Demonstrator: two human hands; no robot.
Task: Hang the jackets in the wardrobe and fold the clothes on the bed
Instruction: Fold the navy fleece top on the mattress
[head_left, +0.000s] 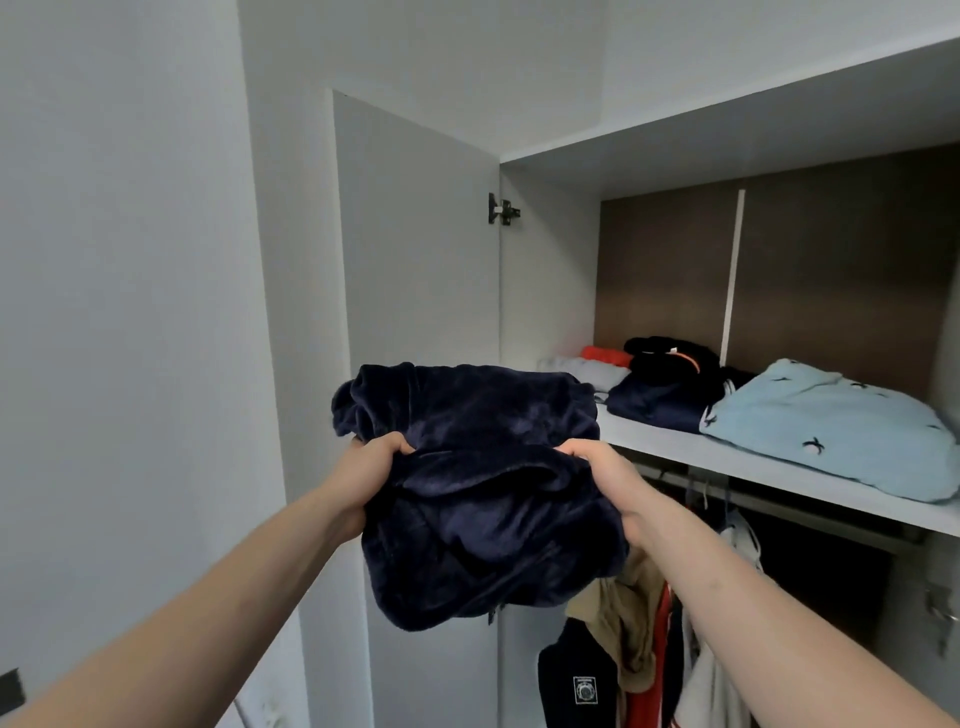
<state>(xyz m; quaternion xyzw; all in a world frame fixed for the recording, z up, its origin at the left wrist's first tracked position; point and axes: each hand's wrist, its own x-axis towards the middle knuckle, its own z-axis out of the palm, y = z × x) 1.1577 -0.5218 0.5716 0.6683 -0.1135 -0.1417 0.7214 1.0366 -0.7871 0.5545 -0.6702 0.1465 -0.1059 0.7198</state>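
Both bare forearms reach up, the left hand (371, 467) and right hand (605, 475) each clamped on a side of a bundled dark navy plush garment (478, 493) — lifted level with the pale grey wardrobe shelf (670, 449), likely to slide in left of the folded light blue top (831, 426).

A bedroom or dressing corner of a home, seen at an open built-in wardrobe (779, 171). Its grey door (415, 249) stands swung out on a hinge (502, 209) beside plain pale walls. A shelf (727, 457) carries folded clothes: a light blue garment (831, 431), dark pieces and an orange one. Below it, jackets (639, 649) hang from a rail (810, 512).
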